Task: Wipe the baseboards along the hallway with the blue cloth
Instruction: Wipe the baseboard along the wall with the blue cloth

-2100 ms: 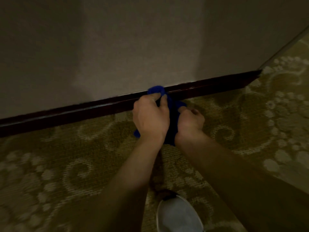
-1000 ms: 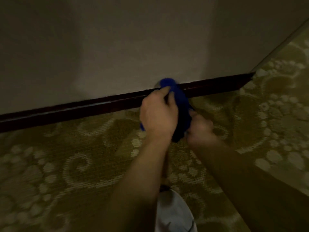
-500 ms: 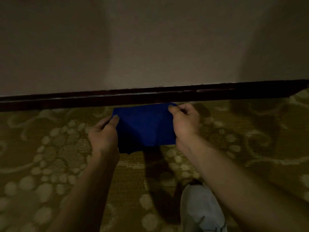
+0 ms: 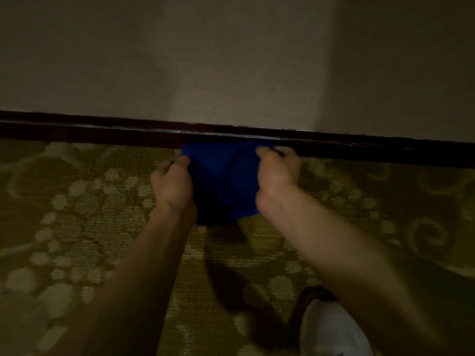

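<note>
A blue cloth (image 4: 223,176) hangs spread between my two hands, its top edge close to the dark wooden baseboard (image 4: 102,133) that runs across the foot of the wall. My left hand (image 4: 172,185) pinches the cloth's left edge. My right hand (image 4: 276,176) grips its right edge, with the fingertips close to the baseboard. The cloth's lower part droops above the carpet and casts a shadow there.
A plain beige wall (image 4: 231,60) rises above the baseboard. Patterned green and cream carpet (image 4: 77,227) covers the floor. A white shoe (image 4: 331,330) stands at the bottom right, below my right forearm. The light is dim.
Both hands had the cloth bunched at the baseboard, then pulled it open into a flat sheet. Since half a second ago the spread cloth has moved up to the baseboard.
</note>
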`<move>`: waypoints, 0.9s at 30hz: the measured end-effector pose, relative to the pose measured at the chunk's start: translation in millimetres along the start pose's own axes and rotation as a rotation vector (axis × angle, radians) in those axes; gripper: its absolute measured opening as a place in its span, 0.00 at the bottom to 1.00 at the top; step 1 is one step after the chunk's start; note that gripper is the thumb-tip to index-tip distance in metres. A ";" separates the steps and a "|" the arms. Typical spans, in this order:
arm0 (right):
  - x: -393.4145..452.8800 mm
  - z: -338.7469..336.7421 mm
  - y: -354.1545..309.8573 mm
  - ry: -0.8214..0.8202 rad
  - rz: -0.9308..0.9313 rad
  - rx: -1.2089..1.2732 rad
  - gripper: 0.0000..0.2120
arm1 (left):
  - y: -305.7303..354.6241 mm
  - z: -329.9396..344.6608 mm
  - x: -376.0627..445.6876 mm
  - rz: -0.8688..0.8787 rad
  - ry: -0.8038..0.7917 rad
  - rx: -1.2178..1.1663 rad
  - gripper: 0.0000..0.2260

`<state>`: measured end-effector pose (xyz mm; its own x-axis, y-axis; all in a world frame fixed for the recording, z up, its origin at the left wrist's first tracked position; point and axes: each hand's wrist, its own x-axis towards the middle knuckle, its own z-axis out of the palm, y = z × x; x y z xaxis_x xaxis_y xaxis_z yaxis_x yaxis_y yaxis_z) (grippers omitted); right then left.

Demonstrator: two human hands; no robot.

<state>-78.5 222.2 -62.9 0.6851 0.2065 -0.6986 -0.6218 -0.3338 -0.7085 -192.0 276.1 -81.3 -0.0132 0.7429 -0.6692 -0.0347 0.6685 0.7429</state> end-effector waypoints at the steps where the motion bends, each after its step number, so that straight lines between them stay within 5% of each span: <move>1: -1.7 6.5 4.4 -0.055 0.023 -0.028 0.14 | -0.8 -7.3 6.9 -0.008 0.011 -0.032 0.04; 5: 4.0 -12.2 -1.9 -0.079 0.008 -0.043 0.09 | -0.9 -13.3 15.7 -0.032 -0.095 0.014 0.05; 9: 10.5 -46.5 -18.7 0.145 -0.230 -0.020 0.03 | 5.7 -4.8 14.0 -0.030 -0.338 0.256 0.03; 13: 1.7 -15.6 -10.4 0.317 -0.495 -0.217 0.12 | 5.0 -10.8 23.0 -0.063 -0.420 0.230 0.06; 16: -15.2 9.1 9.1 0.248 -0.575 -0.407 0.18 | -0.4 -20.7 29.2 -0.069 -0.407 0.148 0.03; 23: -14.6 -28.1 -13.1 0.233 -0.282 -0.296 0.19 | 4.4 -27.2 36.2 -0.099 -0.451 0.106 0.06; 27: -48.8 -30.4 -6.8 0.135 -0.159 -0.408 0.18 | 25.4 -33.8 25.9 -0.293 -0.499 0.159 0.09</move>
<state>-96.1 186.5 -20.9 0.8201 0.1715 -0.5459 -0.3236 -0.6479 -0.6896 -227.0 311.3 -80.3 0.4465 0.4270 -0.7864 0.1845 0.8160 0.5478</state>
